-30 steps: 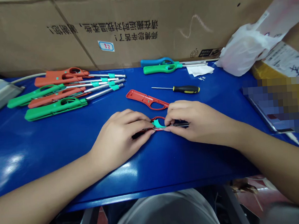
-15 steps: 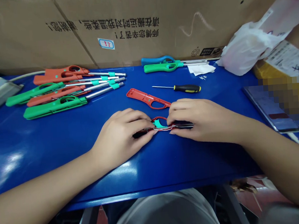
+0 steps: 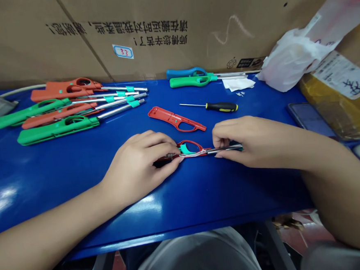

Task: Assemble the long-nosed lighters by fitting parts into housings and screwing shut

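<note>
An opened red long-nosed lighter (image 3: pixel 196 145) lies across the table in front of me, its green trigger (image 3: pixel 186 149) and a thin white wire showing. My left hand (image 3: pixel 144 158) is closed around its handle end, hiding most of that half. With thumb and fingers, my right hand (image 3: pixel 245 142) grips the lighter's metal tube (image 3: pixel 213 150) just right of the red body. Behind them rests the loose red half shell (image 3: pixel 174 118), touched by neither hand. A black and yellow screwdriver (image 3: pixel 223 107) lies beyond it.
Several red and green lighters (image 3: pixel 59 129) lie at the left. A blue lighter (image 3: pixel 182 73) and a green lighter (image 3: pixel 188 81) sit by the cardboard box (image 3: pixel 147 14), near a scrap of white paper (image 3: pixel 238 84). A phone (image 3: pixel 310 119) and a white plastic bag (image 3: pixel 286 61) are at the right.
My right hand has shifted right, from the red body onto the metal tube, uncovering the trigger loop. The left hand keeps its hold. The view has shifted slightly.
</note>
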`<state>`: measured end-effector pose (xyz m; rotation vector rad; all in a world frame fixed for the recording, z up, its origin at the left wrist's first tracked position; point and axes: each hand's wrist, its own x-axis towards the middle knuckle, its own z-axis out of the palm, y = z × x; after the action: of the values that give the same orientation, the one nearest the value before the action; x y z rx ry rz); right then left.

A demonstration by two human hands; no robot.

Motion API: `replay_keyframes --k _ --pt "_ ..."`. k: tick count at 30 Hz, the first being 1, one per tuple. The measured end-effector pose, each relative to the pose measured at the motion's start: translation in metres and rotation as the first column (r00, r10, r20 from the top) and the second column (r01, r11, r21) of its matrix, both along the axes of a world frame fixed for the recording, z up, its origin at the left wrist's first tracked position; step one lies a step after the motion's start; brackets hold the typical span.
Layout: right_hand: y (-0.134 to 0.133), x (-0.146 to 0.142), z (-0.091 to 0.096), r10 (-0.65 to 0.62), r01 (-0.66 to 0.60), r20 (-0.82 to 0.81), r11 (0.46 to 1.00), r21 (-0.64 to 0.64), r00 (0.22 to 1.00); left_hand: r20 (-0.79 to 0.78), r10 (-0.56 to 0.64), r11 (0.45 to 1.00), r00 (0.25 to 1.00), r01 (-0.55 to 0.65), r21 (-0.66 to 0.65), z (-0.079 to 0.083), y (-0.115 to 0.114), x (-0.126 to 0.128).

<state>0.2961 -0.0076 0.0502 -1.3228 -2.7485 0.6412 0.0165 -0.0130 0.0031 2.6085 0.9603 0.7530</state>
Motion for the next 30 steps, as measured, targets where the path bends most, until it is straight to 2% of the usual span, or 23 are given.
replay_keyframes --k 8,16,25,30 --pt "0.0 -0.0038 -0.0001 0.03 -0.03 -0.006 0.999 -0.033 1.0 -0.024 -0.002 1.0 1.0 0.002 0.028 0.0 -0.0005 -0.0015" --pt "-0.0005 -0.0058 -0.0015 0.037 -0.035 -0.035 0.997 0.067 0.999 -0.028 -0.008 0.999 1.0 0.009 0.039 0.0009 -0.0003 -0.0028" --pt "-0.0015 -0.0068 0.0012 0.091 -0.086 -0.106 0.995 0.051 0.99 -0.033 -0.01 0.998 0.999 0.012 0.054 -0.0007 0.001 -0.0022" --pt "0.0046 -0.0031 -0.002 0.056 -0.049 -0.138 0.997 0.058 0.989 0.023 -0.024 1.0 0.999 0.025 -0.007 0.0 0.0007 -0.002"
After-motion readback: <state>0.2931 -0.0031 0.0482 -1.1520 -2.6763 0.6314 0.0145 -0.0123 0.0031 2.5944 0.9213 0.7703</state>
